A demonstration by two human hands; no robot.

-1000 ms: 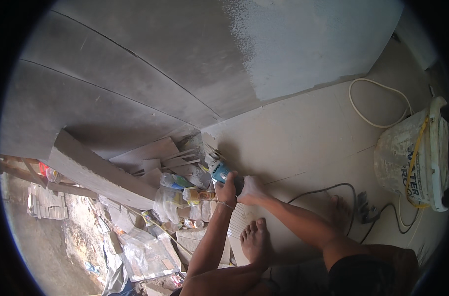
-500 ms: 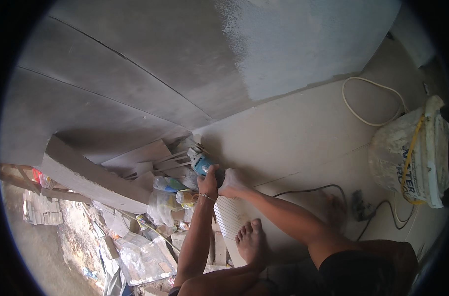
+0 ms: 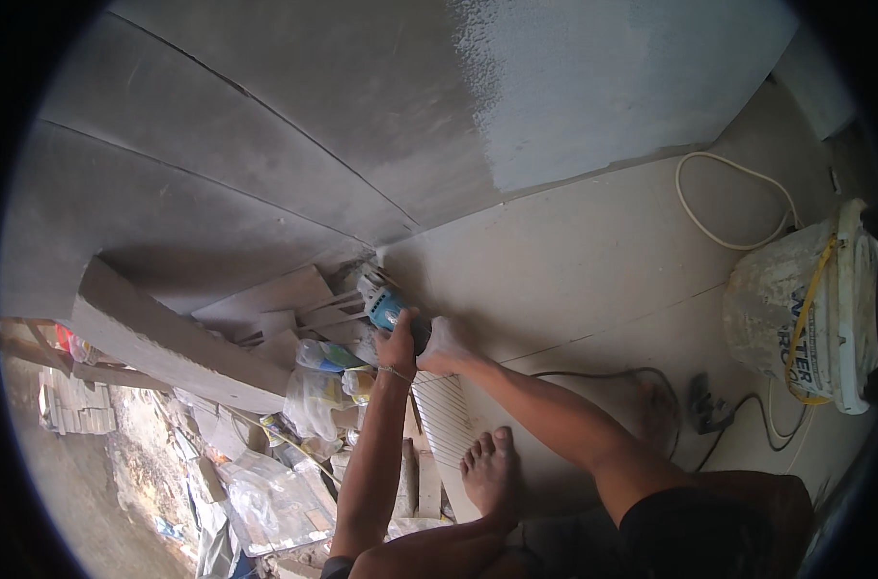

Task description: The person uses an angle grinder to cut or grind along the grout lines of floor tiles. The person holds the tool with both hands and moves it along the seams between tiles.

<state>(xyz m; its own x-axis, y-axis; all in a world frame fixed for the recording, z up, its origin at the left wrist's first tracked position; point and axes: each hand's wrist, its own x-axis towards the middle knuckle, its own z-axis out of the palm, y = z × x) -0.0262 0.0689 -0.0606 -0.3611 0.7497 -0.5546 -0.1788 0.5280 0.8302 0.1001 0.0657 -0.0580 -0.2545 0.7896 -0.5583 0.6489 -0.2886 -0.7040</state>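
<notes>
Our left hand (image 3: 397, 340) and right hand (image 3: 441, 349) are closed around the blue power tool (image 3: 385, 311), left in front, right at its dark back end. It points to eleven o'clock, near the corner (image 3: 379, 254) of the grey wall (image 3: 294, 106) and floor (image 3: 574, 261). We haven't put it down, so the job looks unfinished. Its tip is dim, so we can't tell how much is done. Our left arm (image 3: 370, 473) reaches up from half past six; our right arm (image 3: 545, 415) slants in from four. A bucket (image 3: 762, 309) lies at three.

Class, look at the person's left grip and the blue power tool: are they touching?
Touching. The head view shows the left grip closed around the blue power tool, with no gap between them.
</notes>
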